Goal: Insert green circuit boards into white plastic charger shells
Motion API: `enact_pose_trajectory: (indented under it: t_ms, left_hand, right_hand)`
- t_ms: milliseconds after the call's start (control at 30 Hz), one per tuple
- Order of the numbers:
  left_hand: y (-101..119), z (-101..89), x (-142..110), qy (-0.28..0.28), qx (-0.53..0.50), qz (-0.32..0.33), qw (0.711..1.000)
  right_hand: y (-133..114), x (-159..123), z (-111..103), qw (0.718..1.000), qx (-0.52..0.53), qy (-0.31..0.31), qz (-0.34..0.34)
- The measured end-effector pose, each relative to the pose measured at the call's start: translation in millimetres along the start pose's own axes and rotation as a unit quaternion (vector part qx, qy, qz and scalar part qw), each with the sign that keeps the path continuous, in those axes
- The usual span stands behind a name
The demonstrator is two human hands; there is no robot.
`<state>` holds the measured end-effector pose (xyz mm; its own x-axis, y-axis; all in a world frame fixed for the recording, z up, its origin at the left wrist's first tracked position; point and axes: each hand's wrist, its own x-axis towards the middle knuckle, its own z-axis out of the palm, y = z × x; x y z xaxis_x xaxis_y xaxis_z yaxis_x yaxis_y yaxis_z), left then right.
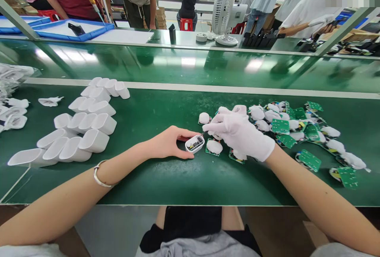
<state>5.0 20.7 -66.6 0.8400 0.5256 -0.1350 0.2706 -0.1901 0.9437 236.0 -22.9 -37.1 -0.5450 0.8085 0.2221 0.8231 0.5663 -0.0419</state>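
My left hand (175, 142), bare, grips a small white plastic housing (194, 144) between thumb and fingers. The housing's open end faces up, and dark electronic parts show inside. Just to its right is my right hand (234, 130) in a white glove, its fingertips bent together close to the housing's upper edge. What those fingers pinch, if anything, is hidden. A green circuit board with a white lump (214, 146) lies below the gloved fingers. Another such board (204, 118) sits behind them, and one more (236, 155) is partly under the glove.
Rows of white empty housings (94, 140) stand at the left, with white plastic pieces (13, 120) beyond. A pile of circuit boards (280, 126) spreads to the right. Behind the green bench (166, 182) are a white fan (224, 8), blue-rimmed trays (74, 29) and several people.
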Motion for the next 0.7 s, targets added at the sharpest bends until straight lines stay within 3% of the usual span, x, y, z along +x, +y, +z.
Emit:
enact_pose_trajectory:
  t_ms: [100, 233, 367, 467, 533, 600, 633, 700]
  left_hand:
    - [1.5, -1.0, -0.7, -0.002, 0.000, 0.002, 1.000]
    - [-1.1, -3.7, -2.9, 0.020, 0.003, 0.032, 0.999]
    - [-4.7, -7.0, -4.9, 0.040, 0.004, 0.030, 0.999]
    - [-5.4, -10.8, -5.5, 0.007, 0.006, 0.045, 0.999]
    - [-4.8, -13.8, -5.5, -0.004, 0.014, 0.065, 0.998]
    - [-3.2, -16.4, -5.0, 0.021, 0.015, 0.085, 0.996]
    - [-2.1, -17.2, -4.7, 0.044, 0.009, 0.091, 0.995]
    - [0.3, -18.2, -3.8, 0.104, 0.008, 0.092, 0.990]
  right_hand:
    - [5.0, -3.8, 0.9, 0.998, 0.031, 0.005, 0.054]
    - [-6.2, -9.3, -2.6, 0.996, -0.035, -0.026, 0.077]
    - [-27.2, -9.0, -4.3, 0.998, -0.026, 0.035, 0.033]
    - [-37.6, -3.1, 6.1, 0.992, 0.111, 0.013, -0.055]
    - [-40.0, 0.8, 15.2, 0.969, 0.238, -0.007, -0.066]
    - [-38.9, 3.1, 20.5, 0.933, 0.358, 0.010, 0.026]
    - [-37.0, 3.6, 20.9, 0.904, 0.415, 0.023, 0.097]
    - [-30.9, 4.6, 18.1, 0.814, 0.535, 0.032, 0.223]
